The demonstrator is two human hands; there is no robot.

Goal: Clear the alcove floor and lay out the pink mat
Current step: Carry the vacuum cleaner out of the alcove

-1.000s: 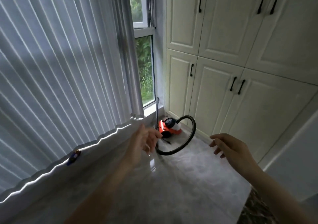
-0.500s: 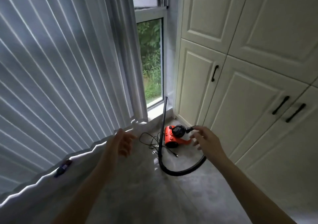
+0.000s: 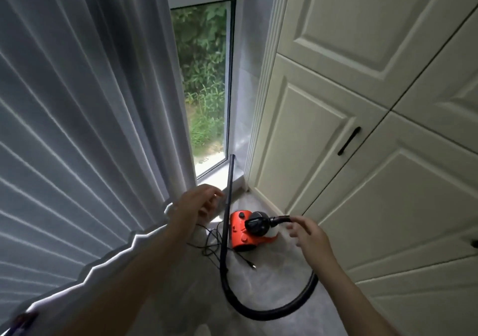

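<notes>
A small orange and black vacuum cleaner [image 3: 241, 235] sits on the grey floor [image 3: 263, 286] in the alcove corner by the window. Its black hose [image 3: 271, 312] loops over the floor toward me, and its dark wand [image 3: 229, 196] leans upright against the window ledge. A thin black cord [image 3: 212, 245] lies tangled left of the vacuum. My left hand [image 3: 196, 204] hovers open just left of the wand, apart from it. My right hand [image 3: 309, 235] is open beside the hose end at the vacuum's top, holding nothing. No pink mat is in view.
White pleated curtains [image 3: 77, 129] hang along the left over a low ledge. Cream cupboard doors [image 3: 362, 154] with black handles fill the right wall. A narrow window [image 3: 204, 85] shows greenery. A small dark object [image 3: 22, 320] lies on the ledge at lower left.
The view has moved closer and lower toward the vacuum. My left hand has reached forward to beside the wand, and my right hand has come near the hose end.
</notes>
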